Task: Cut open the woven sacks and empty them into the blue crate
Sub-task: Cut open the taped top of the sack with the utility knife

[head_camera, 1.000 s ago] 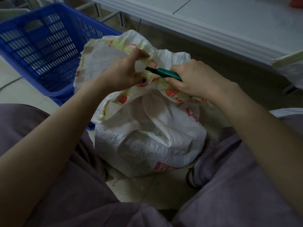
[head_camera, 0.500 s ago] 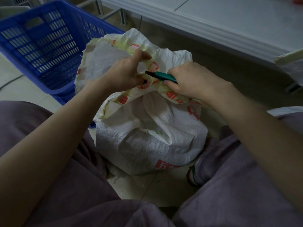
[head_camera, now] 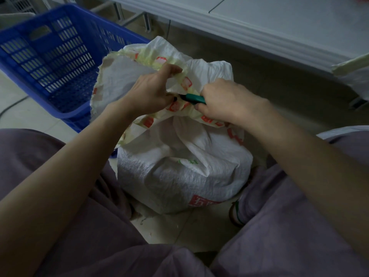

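The blue slatted plastic crate (head_camera: 52,62) stands on the floor at my left. Just right of it, between my knees, sits the white woven sack with red print (head_camera: 179,168). My left hand (head_camera: 151,90) pinches its gathered top; my right hand (head_camera: 225,102) grips a green-handled cutter (head_camera: 192,98), tip against the fabric.
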`<state>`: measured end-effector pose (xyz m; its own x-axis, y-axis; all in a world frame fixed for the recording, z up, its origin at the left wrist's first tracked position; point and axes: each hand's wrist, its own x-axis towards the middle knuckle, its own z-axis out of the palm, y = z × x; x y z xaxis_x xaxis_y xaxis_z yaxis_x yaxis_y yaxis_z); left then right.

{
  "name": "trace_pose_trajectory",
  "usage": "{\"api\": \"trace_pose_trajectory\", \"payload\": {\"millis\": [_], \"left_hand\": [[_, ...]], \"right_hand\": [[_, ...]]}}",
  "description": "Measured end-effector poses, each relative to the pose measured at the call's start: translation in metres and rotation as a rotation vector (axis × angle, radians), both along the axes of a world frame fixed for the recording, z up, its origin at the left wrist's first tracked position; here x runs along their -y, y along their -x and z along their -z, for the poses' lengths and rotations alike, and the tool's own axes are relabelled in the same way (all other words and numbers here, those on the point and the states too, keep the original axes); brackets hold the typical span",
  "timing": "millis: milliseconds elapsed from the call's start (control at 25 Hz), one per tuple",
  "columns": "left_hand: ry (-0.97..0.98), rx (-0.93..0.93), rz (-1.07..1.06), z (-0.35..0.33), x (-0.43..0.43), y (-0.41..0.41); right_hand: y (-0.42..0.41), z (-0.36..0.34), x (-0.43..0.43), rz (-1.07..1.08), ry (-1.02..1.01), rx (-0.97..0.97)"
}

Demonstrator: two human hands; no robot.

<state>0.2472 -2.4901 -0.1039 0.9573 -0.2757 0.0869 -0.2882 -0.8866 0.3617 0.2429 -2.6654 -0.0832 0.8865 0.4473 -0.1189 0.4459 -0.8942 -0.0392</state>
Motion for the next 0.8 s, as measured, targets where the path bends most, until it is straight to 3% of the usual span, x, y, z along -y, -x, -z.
{"api": "trace_pose_trajectory", "payload": {"millis": [520, 800], "left_hand": [[0.011, -0.024, 0.05, -0.002, -0.004, 0.0], [0.024, -0.061, 0.012, -0.005, -0.001, 0.004]], "right_hand": [[0.0, -0.001, 0.011, 0.017, 0.054, 0.047], [-0.002, 0.004, 0.003, 0.038, 0.103, -0.019]]}}
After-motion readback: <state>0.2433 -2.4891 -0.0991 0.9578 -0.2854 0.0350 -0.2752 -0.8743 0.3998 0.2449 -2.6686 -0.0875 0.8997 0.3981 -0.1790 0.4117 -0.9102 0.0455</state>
